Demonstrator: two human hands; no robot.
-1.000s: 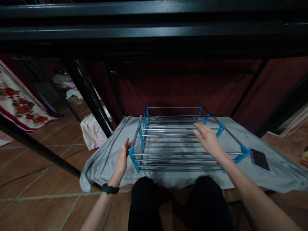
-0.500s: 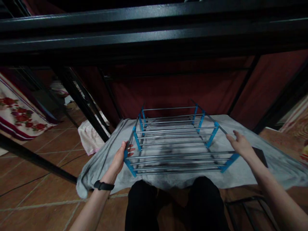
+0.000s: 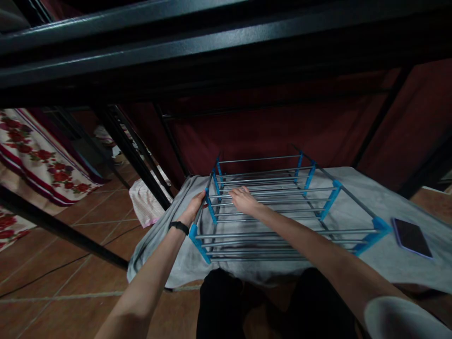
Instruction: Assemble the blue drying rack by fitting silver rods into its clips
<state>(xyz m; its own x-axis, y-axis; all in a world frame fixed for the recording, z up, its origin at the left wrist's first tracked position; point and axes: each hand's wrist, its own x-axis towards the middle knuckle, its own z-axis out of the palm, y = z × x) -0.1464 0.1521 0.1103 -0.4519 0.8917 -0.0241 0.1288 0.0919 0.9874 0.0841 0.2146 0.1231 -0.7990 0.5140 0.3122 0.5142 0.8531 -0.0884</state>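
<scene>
A rack of thin metal rods with blue plastic connectors [image 3: 329, 202] lies on a grey cloth [image 3: 374, 207] before my knees. My left hand [image 3: 195, 205], with a black band on the wrist, is closed around the rack's left side rod, beside a blue connector. Stretched across the rack, my right hand [image 3: 243, 200] is at the rods of the second section from the front, near their left end. Its fingers are bent onto a rod.
A phone [image 3: 412, 237] lies on the cloth right of the rack. Black metal bars [image 3: 226, 40] cross overhead, and black posts [image 3: 130, 155] stand at the left. A dark red curtain [image 3: 268, 132] hangs behind. A striped cloth [image 3: 150, 200] and cable are at the left.
My right hand has left the rack's right side and moved left to its rods. My left hand has slid farther back along the side rod. The phone is now uncovered. The view has shifted.
</scene>
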